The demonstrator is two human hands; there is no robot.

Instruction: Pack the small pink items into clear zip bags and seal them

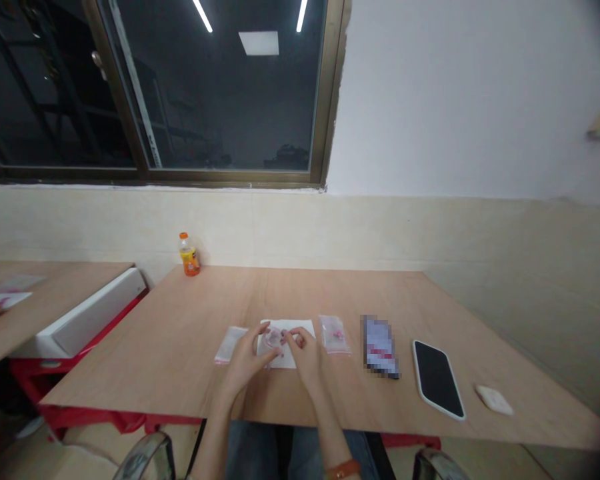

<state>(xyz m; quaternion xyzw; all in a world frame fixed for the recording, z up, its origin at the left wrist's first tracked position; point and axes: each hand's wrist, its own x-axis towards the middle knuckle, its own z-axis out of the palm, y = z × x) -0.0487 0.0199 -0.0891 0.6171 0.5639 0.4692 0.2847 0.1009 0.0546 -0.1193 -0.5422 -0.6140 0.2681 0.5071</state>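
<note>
My left hand (245,358) curves its thumb and fingers around a small clear round object (272,338), perhaps a little dish, above a white sheet of paper (291,360). Close on its right, my right hand (306,352) has thumb and forefinger pinched together at a tiny dark pinkish piece (283,336); its shape is too small to tell. To the left, partly behind my left hand, lies a clear plastic bag (228,345). Another clear bag (335,335) with small pink bits inside lies right of the paper.
Right of the bags lie a blurred-out flat item (380,347), a white-framed tablet or phone (439,379) and a small white block (494,399). An orange-capped drink bottle (189,256) stands at the back left of the wooden table (155,353). Another table (10,333) is at the far left.
</note>
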